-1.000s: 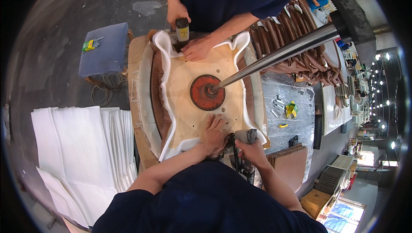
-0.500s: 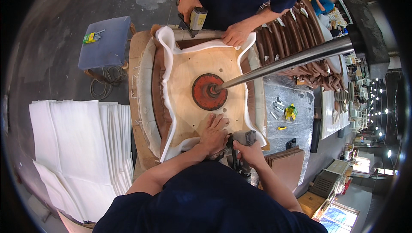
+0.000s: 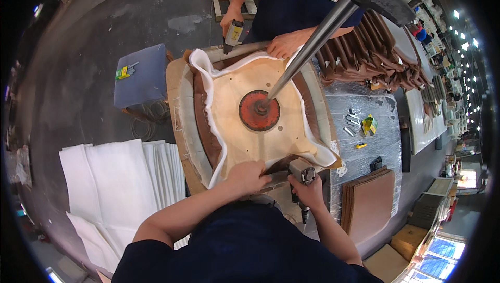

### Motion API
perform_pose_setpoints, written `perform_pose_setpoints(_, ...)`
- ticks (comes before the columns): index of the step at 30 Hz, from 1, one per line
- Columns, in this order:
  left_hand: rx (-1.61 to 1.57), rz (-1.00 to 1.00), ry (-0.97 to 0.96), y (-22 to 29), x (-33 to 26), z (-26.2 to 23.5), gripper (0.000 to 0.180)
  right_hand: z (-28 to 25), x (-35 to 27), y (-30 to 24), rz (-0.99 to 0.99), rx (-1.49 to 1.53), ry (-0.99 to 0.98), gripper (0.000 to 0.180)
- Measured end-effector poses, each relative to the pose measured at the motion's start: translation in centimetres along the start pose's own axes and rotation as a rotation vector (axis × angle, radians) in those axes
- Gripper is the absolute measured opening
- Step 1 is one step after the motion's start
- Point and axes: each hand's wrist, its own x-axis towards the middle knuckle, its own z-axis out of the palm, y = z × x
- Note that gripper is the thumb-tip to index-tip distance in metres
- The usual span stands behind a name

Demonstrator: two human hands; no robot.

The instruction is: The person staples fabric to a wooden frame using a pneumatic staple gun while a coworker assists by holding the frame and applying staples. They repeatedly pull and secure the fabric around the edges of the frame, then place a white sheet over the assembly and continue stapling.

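A wooden seat panel (image 3: 250,152) lies ringed by white padding (image 3: 207,93) and a brown cover (image 3: 200,121), with a red round press plate (image 3: 249,116) bearing on its middle. At the near edge my left hand (image 3: 247,177) is closed on the brown cover, folding it inward over the padding. My right hand (image 3: 311,192) is wrapped round a grey staple gun (image 3: 301,171), its head beside the near right part of that edge. Its nose is hidden. Across the panel, a co-worker's hand (image 3: 284,47) presses the far edge; their other hand holds another staple gun (image 3: 234,34).
A metal shaft (image 3: 317,38) slants up from the press plate to the upper right. White sheets (image 3: 104,179) stand stacked at left, near a blue-topped stool (image 3: 139,77). At right are brown covers (image 3: 359,48), brown boards (image 3: 371,197) and staple strips (image 3: 350,124) on a plastic-wrapped surface.
My left hand has gone from lying on the panel to gripping the cover's near edge, which is now pulled up. The whole view has swung; the co-worker's staple gun has tipped nose-down.
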Motion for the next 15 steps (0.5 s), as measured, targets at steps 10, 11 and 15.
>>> perform_pose_setpoints(10,0.547,0.248,0.040,-4.5,0.7,2.2,0.027,0.9,-0.3,0.6,-0.040,-0.110,0.082,0.062)
perform_pose_setpoints(11,0.533,0.262,0.033,-4.6,0.6,2.1,0.026,1.0,-0.3,0.6,-0.023,-0.103,0.085,0.061)
perform_pose_setpoints(15,0.574,0.302,-0.049,-5.3,1.4,1.3,0.024,1.6,-0.4,0.7,-0.013,-0.043,0.100,0.063)
